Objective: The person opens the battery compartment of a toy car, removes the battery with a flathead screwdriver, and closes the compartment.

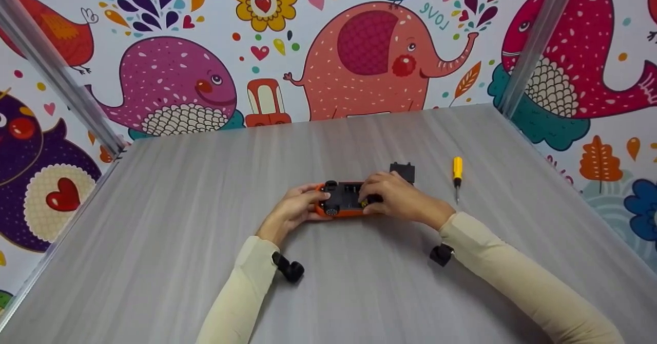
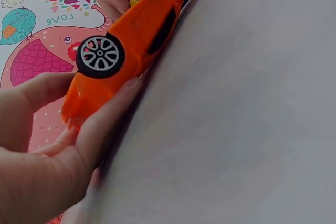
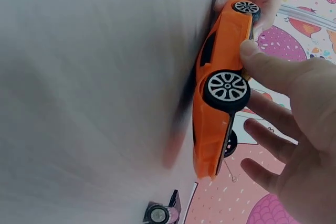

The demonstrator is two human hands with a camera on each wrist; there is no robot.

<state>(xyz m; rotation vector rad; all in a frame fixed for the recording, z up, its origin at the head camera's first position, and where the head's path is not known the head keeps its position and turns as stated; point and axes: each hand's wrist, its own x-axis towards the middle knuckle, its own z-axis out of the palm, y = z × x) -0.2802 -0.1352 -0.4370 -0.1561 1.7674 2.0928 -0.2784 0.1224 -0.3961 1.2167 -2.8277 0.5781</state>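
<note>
Toy car (image 1: pixel 336 198): orange body, inverted, black underside upward, near mid-view above the table (image 1: pixel 169 246); contact with the tabletop cannot be confirmed. Wheels are exposed at its 9 o'clock end.

Left hand (image 1: pixel 296 205): positioned at the car's 9 o'clock end. Fingers and thumb are clamped on the body, with the thumb along the underside.

Right hand (image 1: pixel 392 192): positioned at the 3 o'clock end, over the open underside compartment. The thumb touches the body edge; the remaining fingers are spread apart in the right wrist view. Whether the fingertips pinch a component cannot be determined.

Black plate (image 1: pixel 406 172): at 2 o'clock from the car, just beyond the right hand.

Screwdriver (image 1: pixel 457 169): yellow handle, between 2 and 3 o'clock from the car, shank toward 6 o'clock.
</note>
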